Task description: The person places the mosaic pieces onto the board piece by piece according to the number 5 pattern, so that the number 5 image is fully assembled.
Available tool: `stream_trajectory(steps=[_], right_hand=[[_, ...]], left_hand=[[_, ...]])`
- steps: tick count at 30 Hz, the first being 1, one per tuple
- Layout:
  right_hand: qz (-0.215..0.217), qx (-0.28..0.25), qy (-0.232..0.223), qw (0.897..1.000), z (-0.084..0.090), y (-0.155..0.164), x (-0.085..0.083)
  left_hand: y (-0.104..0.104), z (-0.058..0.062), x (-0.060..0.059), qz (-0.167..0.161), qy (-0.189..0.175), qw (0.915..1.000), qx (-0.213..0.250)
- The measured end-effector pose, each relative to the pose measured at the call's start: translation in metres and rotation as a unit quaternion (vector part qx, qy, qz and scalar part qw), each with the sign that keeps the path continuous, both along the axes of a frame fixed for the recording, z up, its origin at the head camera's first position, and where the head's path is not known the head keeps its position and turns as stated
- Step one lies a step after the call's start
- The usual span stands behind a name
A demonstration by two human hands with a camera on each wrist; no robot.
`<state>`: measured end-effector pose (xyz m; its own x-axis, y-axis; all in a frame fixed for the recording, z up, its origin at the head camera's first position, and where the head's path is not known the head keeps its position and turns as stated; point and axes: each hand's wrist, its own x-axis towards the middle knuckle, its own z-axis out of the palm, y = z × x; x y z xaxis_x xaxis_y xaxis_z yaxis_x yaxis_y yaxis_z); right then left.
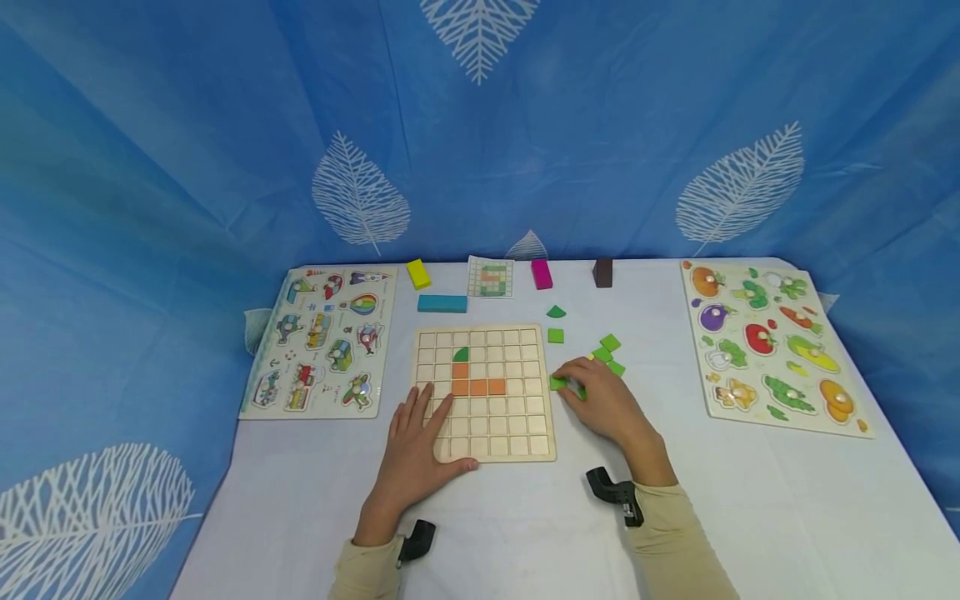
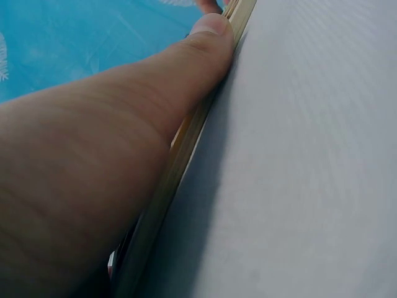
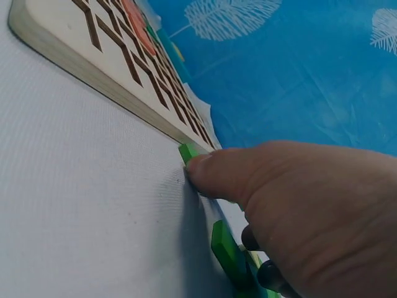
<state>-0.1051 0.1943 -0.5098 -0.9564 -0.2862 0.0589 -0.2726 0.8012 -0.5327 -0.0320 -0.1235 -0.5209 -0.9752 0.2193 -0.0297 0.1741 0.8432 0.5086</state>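
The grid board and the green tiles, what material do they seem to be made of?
The grid board looks like pale, unpainted wood: its edge shows a light, matte, layered look in the right wrist view. The green tiles seem painted wood or possibly plastic: flat, thick, evenly coloured, with a slight sheen.

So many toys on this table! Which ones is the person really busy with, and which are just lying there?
In use:
wooden grid board, under the left hand
green tiles, one touched by the right hand
orange tiles set in the board
pattern card

Lying about:
vehicle puzzle
vegetable puzzle
yellow block, teal block, pink block, brown block
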Motion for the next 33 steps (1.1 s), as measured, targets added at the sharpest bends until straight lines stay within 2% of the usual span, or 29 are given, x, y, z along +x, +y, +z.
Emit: stream_trajectory(steps=[4, 10, 23, 33], right_hand=[[-0.020, 0.014, -0.008, 1.000, 0.0025, 0.0009, -0.0002], [-0.023, 0.025, -0.024, 0.999, 0.0051, 0.0008, -0.0002], [-0.037, 0.035, -0.003, 0.999, 0.0033, -0.0009, -0.0003], [-0.037, 0.008, 0.020, 0.999, 0.0062, -0.0066, -0.0047]], left_hand=[[0.0001, 0.0007, 0.0000, 0.000, -0.001, 1.0000, 0.000], [0.0002, 0.0006, 0.0005, -0.001, 0.002, 1.0000, 0.000], [0.0002, 0.0001, 0.0013, 0.000, 0.002, 1.0000, 0.006], [0.0002, 0.0025, 0.0005, 0.002, -0.009, 0.9999, 0.007]])
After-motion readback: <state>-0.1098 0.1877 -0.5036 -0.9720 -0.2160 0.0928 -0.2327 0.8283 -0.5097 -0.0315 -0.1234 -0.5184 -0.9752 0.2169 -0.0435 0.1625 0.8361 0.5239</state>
